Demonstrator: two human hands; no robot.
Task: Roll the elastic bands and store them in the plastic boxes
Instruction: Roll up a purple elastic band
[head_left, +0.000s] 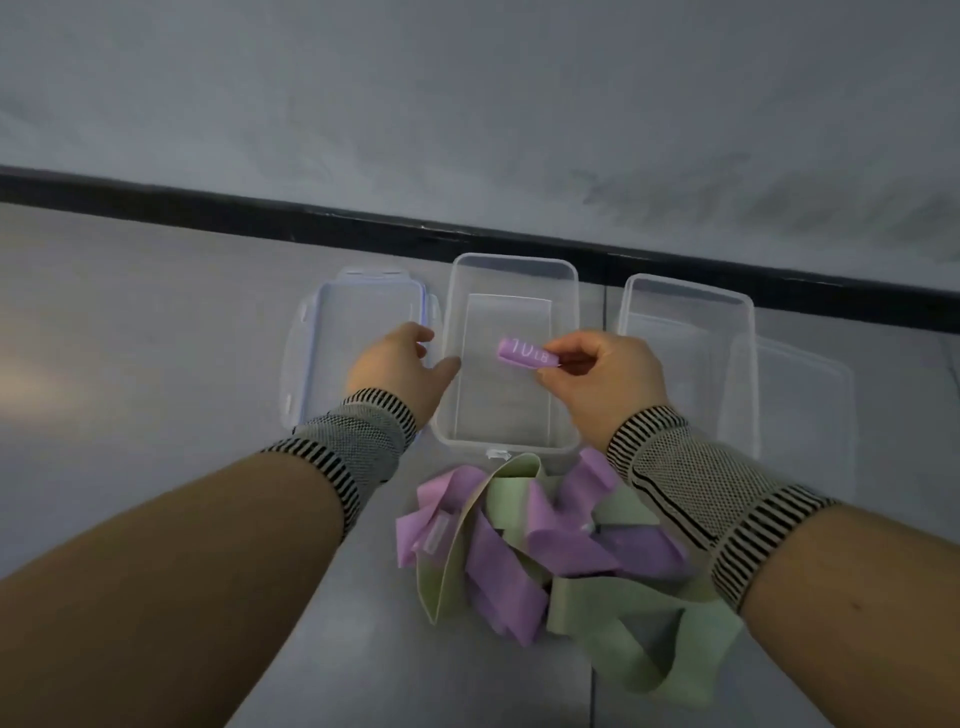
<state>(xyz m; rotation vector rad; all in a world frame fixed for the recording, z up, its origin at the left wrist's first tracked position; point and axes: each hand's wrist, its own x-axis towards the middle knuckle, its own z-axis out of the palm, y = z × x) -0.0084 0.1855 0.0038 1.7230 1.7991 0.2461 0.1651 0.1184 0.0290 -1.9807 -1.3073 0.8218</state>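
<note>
Storing step of the rolling-and-storing task, seen from the head camera. The right hand (597, 374) pinches a rolled purple band (527, 354), printed with white lettering, between thumb and curled fingers and holds it over the open middle box (452, 364), a clear plastic container that appears to hold nothing yet. The left hand (400, 369), fingers loosely extended and holding nothing, lies against the box's left wall, apparently steadying it. Judged from this posture, the roll is about to be set down; the next move calls for lowering it to the box floor and letting go without allowing the coil to spring open, which a springy band is likely to attempt once the pinch is lifted. A second open box (748, 322) stands just beside the first on the right, with what seems to be its lid (810, 405) lying further right, and a clip-on lid (306, 353) lies flat to the left, partly under the left hand. The unrolled bands (545, 540), purple and pale green, lie in a tangled heap on the grey worktop (156, 322) just in front of the middle box, so most of the task remains. Nothing obstructs the drop itself; the tangle will hinder pulling single bands free. Both wrists carry striped knitted wristbands (691, 483).
</note>
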